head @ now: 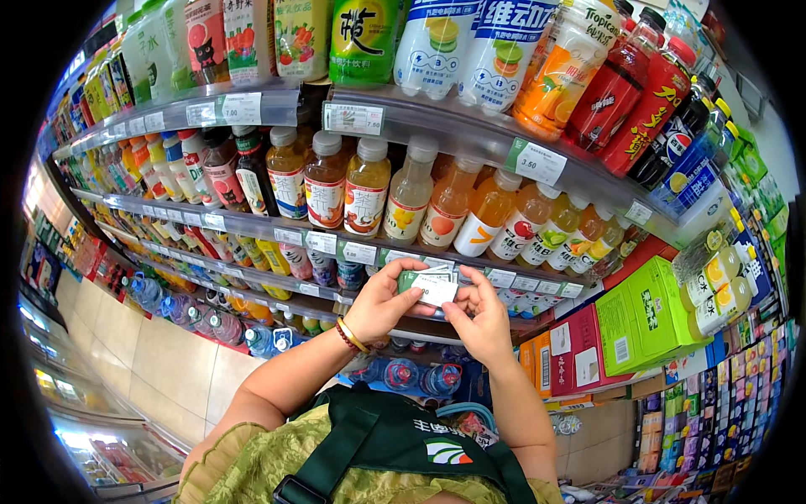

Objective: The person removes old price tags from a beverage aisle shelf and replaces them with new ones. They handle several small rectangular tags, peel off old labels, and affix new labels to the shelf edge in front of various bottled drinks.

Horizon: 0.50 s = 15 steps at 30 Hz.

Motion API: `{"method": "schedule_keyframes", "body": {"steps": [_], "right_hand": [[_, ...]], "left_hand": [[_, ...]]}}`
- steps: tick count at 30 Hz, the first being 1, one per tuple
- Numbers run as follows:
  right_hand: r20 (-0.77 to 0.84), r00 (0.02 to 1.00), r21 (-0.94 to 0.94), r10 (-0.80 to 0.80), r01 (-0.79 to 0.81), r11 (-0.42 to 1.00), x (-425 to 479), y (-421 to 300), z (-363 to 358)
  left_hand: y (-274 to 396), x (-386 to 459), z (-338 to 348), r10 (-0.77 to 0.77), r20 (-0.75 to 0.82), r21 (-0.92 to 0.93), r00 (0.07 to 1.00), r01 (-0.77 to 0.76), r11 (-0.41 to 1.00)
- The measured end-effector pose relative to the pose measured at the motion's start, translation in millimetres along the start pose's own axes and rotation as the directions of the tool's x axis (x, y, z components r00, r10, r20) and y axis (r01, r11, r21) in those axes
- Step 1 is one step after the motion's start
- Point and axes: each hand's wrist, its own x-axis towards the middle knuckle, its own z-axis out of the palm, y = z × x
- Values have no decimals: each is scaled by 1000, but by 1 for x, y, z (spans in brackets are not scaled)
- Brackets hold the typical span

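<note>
A small stack of green-and-white paper price tags (434,288) is fanned out before my chest. My left hand (387,302) grips the stack from the left, thumb on top. From the other side my right hand (482,312) pinches the lower right edge between thumb and fingers. Just beyond my fingers runs a shelf edge with a row of price labels (360,252). On that shelf stand tea bottles (366,187) with white caps and several juice bottles (448,205). A larger price label (536,160) sits on the shelf edge above.
Cartons and large bottles (428,44) fill the upper shelf. To the right, a green carton (648,318) and a maroon carton (576,349) are stacked beside the shelves. Large water bottles (403,375) stand low in front of me. A glass-fronted cooler (107,435) is at lower left.
</note>
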Motion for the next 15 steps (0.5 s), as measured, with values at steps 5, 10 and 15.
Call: {"method": "schedule_keyframes", "body": {"steps": [5,10,15], "right_hand": [[39,997,-165,-69,75,983,-2,3,-1],[64,985,-278,-161,172,945,-1,1,-2],[-35,994,-16,-103,102,995,-1,2,8]], "left_hand": [[-1,-1,-2,-2,42,20,999,1,1000],[4,-6,-1,-61,76,-4,995,61,998],[5,-7,-4,-83,111,34,990,79,996]]}}
